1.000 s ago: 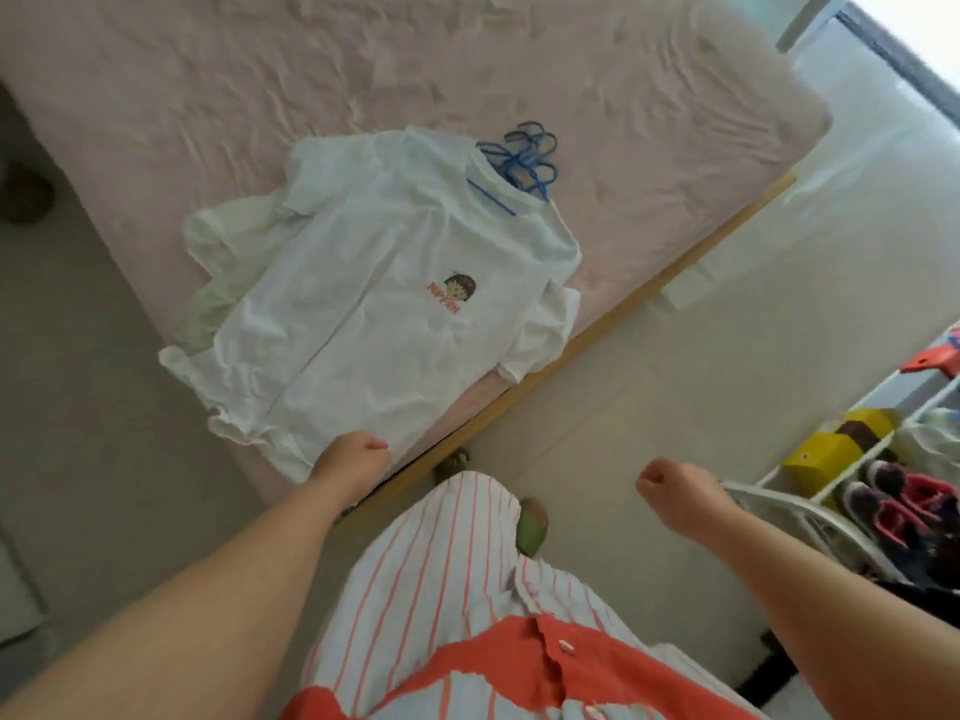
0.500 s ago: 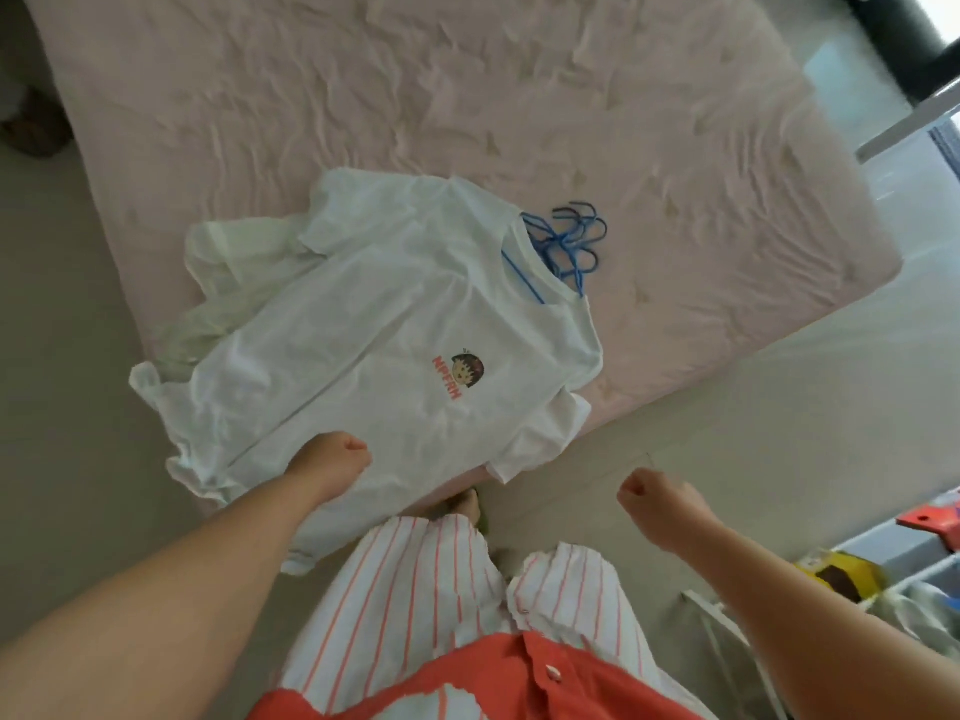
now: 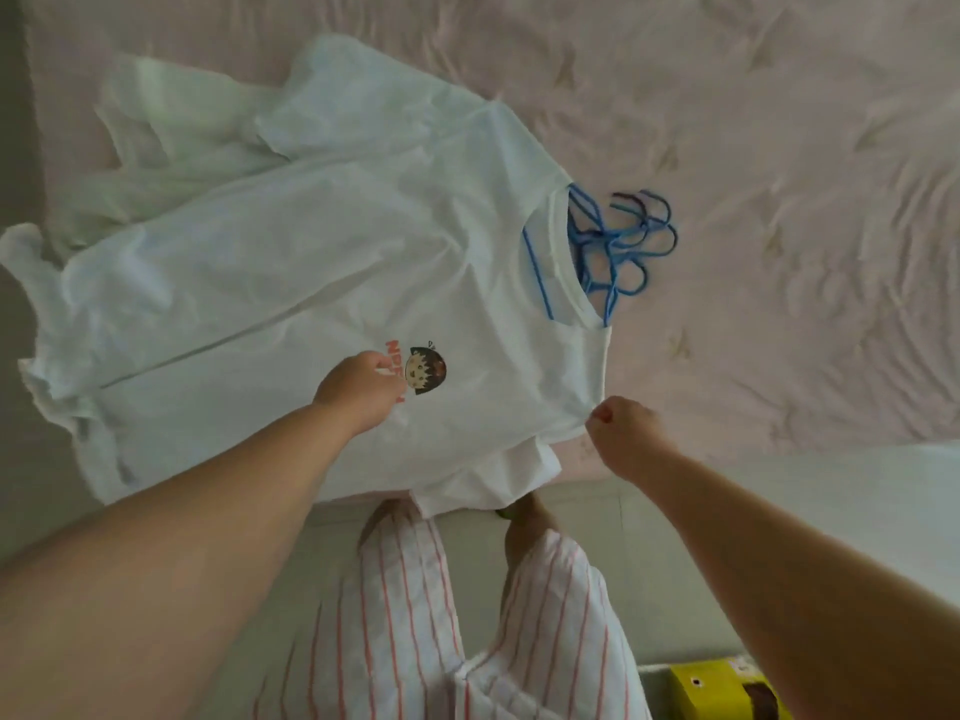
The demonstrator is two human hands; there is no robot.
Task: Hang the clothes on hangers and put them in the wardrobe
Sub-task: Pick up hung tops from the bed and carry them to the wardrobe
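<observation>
Your left hand presses on the white T-shirt mid-frame on the bed; right hand is clenched at its sleeve edge, grip unclear. Blue hangers poke from the collar.

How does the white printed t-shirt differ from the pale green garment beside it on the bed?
The white cotton t-shirt lies spread flat on top, showing a cartoon print; the pale green garment lies crumpled, partly underneath it, with no print visible. The left hand is over the t-shirt, not the green garment. Both lie on the pink bed.
</observation>
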